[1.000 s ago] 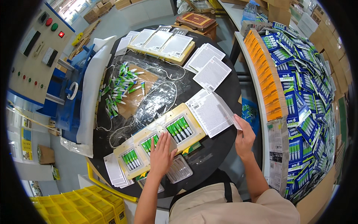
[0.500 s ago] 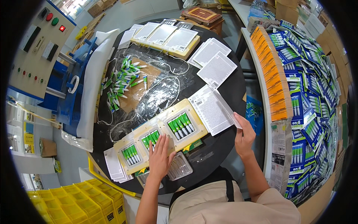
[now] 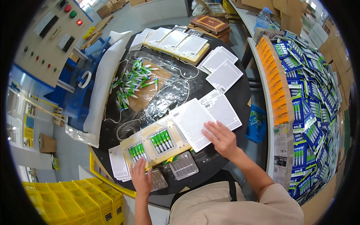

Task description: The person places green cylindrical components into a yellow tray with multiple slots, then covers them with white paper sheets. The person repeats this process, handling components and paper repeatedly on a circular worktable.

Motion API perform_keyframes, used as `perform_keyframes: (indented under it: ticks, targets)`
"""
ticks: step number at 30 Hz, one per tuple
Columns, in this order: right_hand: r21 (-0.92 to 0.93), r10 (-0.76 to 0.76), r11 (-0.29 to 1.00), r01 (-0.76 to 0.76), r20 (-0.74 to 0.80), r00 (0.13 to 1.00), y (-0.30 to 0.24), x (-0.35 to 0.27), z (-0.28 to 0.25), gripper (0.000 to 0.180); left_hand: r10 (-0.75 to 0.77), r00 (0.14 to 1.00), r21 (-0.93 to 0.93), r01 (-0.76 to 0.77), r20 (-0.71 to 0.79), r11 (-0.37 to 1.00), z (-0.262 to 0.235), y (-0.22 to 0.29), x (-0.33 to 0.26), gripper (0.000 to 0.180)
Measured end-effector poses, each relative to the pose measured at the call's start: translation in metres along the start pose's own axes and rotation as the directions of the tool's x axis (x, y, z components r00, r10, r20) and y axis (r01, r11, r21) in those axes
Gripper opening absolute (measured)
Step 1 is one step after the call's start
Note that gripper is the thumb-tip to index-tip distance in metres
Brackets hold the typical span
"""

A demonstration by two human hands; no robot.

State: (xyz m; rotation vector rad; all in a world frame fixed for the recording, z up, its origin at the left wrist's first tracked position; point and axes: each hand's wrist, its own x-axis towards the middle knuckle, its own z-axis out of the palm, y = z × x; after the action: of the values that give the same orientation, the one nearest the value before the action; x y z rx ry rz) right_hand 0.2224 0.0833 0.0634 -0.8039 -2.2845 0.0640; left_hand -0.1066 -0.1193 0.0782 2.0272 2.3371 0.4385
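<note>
A yellowish holder (image 3: 132, 141) lies along the near side of the round black table. Green-and-white glue tubes (image 3: 162, 141) fill its middle pocket, and more tubes (image 3: 137, 151) sit in the left one. A white printed backing card (image 3: 193, 122) covers the holder's right end, hiding the pocket there. My right hand (image 3: 222, 141) rests on that card's right part, fingers stretched out flat. At the holder's near left edge, my left hand (image 3: 141, 178) is open with fingers apart, holding nothing, close to the left tubes and a clear blister tray (image 3: 159, 180).
Another clear blister tray (image 3: 184, 166) lies before the holder. Loose tubes (image 3: 135, 80) are heaped on cardboard (image 3: 150, 92), with a white cord around. A second holder (image 3: 195, 57) carries cards at the back. Card stacks (image 3: 224, 76) lie right; packed glue cards (image 3: 307, 123) fill the side bench.
My right hand has moved left and laid the card over the holder's right end. My left hand has moved off the middle pocket, to the left and nearer me. The view has shifted slightly.
</note>
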Motion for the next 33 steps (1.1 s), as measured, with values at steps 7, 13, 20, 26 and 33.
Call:
perform_keyframes:
  ticks: [7, 13, 20, 26, 33]
  targets:
    - [-0.140, -0.063, 0.985, 0.105, 0.276, 0.959, -0.022, -0.024, 0.041, 0.038, -0.268, 0.957, 0.012, 0.271, -0.111, 0.963, -0.025, -0.069, -0.065, 0.042]
    - [-0.184, 0.002, 0.980, 0.071, 0.368, 0.930, -0.028, -0.026, 0.048, 0.047, -0.301, 0.949, 0.025, 0.304, -0.097, 0.952, -0.026, -0.087, -0.086, 0.047]
    - [-0.080, 0.149, 0.989, -0.126, 0.500, 0.853, -0.002, 0.003, -0.008, 0.082, -0.273, 0.949, 0.108, 0.258, 0.160, 0.960, -0.029, -0.113, -0.064, 0.078]
    - [-0.422, 0.334, 0.906, -0.045, 0.644, 0.688, 0.041, -0.038, -0.008, 0.075, -0.206, 0.939, 0.203, 0.153, 0.274, 0.967, -0.001, -0.145, -0.076, 0.081]
    - [-0.247, 0.134, 0.966, -0.078, 0.220, 0.966, 0.055, -0.043, -0.025, 0.032, 0.025, 0.980, 0.369, -0.098, 0.200, 0.924, 0.017, -0.174, -0.087, 0.059]
